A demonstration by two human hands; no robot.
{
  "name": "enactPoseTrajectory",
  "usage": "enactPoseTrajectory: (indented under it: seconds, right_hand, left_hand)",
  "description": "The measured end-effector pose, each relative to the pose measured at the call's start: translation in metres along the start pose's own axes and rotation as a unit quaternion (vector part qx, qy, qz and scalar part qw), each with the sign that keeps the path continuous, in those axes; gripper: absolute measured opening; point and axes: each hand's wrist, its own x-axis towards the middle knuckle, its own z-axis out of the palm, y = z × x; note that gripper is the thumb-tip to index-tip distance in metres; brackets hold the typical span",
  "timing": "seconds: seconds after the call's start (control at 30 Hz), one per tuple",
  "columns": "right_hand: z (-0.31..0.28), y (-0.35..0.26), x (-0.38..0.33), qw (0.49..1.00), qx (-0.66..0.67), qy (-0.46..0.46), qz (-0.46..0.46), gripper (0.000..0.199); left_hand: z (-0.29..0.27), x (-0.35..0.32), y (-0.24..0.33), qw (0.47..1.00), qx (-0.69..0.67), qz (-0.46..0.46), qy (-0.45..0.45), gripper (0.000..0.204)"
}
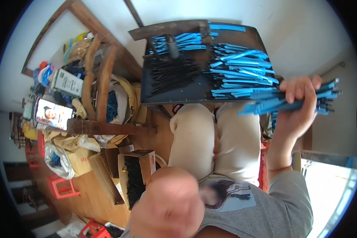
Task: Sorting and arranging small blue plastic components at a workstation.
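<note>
My right hand (295, 115) is raised at the right, shut around a thick bundle of blue pen barrels (265, 104) that sticks out on both sides of the fist. A dark board (178, 93) lies across my knees. On it are a heap of thin black refills (172, 73) on the left and piles of blue pen barrels (242, 67) on the right. A grey cylinder (171, 45) stands near the board's far edge. My left hand (166, 206) is very close to the camera at the bottom, blurred, and its fingers cannot be made out.
A wooden chair (97, 87) stands left of the board, hung with bags. A phone (53, 115) with a lit screen leans on it. An open cardboard box (135, 178) of black refills sits on the wooden floor. Red stools (61, 186) stand at the lower left.
</note>
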Motion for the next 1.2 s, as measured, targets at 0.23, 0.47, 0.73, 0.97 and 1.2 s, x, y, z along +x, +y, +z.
enactPoseTrajectory:
  seconds: [0.23, 0.47, 0.73, 0.97, 1.2]
  right_hand:
    - [0.010, 0.006, -0.021, 0.991, 0.096, -0.081, 0.044, 0.010]
    - [0.020, 0.033, -0.041, 0.986, 0.057, -0.144, 0.062, 0.016]
    - [0.015, 0.042, -0.044, 0.986, 0.058, -0.140, 0.067, 0.015]
    - [0.020, 0.049, -0.052, 0.982, 0.036, -0.177, 0.064, 0.015]
    - [0.020, 0.056, -0.054, 0.980, 0.042, -0.182, 0.064, 0.015]
  left_hand:
    - [0.016, -0.071, -0.063, 0.879, 0.006, -0.467, -0.095, 0.054]
    - [0.019, -0.074, -0.056, 0.807, -0.103, -0.575, -0.086, 0.052]
    - [0.009, -0.085, -0.070, 0.772, -0.165, -0.613, -0.027, 0.052]
    - [0.002, -0.089, -0.076, 0.707, -0.236, -0.665, 0.037, 0.059]
    - [0.001, -0.094, -0.076, 0.701, -0.250, -0.667, 0.018, 0.063]
